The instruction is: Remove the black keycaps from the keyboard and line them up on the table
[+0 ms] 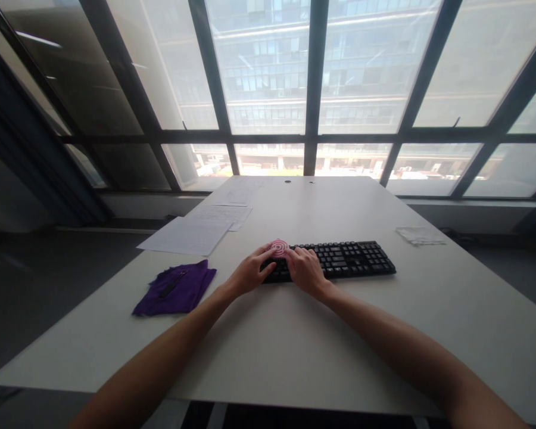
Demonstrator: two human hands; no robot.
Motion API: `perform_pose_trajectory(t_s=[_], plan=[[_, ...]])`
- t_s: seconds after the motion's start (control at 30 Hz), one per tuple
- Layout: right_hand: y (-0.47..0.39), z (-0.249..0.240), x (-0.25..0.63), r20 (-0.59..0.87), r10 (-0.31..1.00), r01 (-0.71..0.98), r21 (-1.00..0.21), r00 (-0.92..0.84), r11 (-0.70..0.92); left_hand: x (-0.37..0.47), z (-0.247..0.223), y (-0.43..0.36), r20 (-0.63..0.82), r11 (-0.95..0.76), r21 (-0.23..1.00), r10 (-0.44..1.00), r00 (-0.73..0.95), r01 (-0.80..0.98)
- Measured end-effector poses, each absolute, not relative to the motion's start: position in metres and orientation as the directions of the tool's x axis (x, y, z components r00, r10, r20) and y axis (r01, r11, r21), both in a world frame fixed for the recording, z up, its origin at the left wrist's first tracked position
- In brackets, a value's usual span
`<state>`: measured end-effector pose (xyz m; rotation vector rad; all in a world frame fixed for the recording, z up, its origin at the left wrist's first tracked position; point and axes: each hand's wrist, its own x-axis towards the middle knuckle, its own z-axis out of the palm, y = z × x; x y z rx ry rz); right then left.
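A black keyboard [351,259] lies crosswise near the middle of the white table. Over its left end is a small round pink-and-white disc with a ring pattern [279,248]. My left hand [251,269] grips the disc's left edge, thumb and fingers at the keyboard's left end. From the right, my right hand [307,269] holds the disc's other edge, its fingers curled above the keys. The fingertips partly cover the disc's rim, and the hands hide some of the keys.
On the left of the table [268,351] lies a folded purple cloth [176,289] with a small dark object [173,284] on it. Paper sheets [187,235] spread behind it. A whitish, crumpled flat piece [420,236] lies at the right. Large windows stand beyond.
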<state>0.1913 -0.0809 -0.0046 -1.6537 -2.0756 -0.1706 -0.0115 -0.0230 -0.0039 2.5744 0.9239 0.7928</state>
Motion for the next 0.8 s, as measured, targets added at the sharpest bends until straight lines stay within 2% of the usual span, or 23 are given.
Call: perform_pose_trajectory(t_s=[0.3, 0.47, 0.8], plan=[[-0.089, -0.001, 0.184, 0.426, 0.890, 0.952, -0.172, -0.161, 0.255, -0.010, 0.000, -0.026, 0.456, -0.768, 0.435, 0.638, 0.620, 0.470], [-0.093, 0.001, 0.181, 0.407, 0.898, 0.956, -0.156, -0.167, 0.248, -0.010, 0.000, -0.026, 0.434, -0.761, 0.444, 0.644, 0.630, 0.472], [-0.111, 0.006, 0.168, 0.295, 0.943, 0.976, -0.107, -0.154, 0.192, -0.006, 0.005, -0.032, 0.471, -0.796, 0.455, 0.595, 0.651, 0.399]])
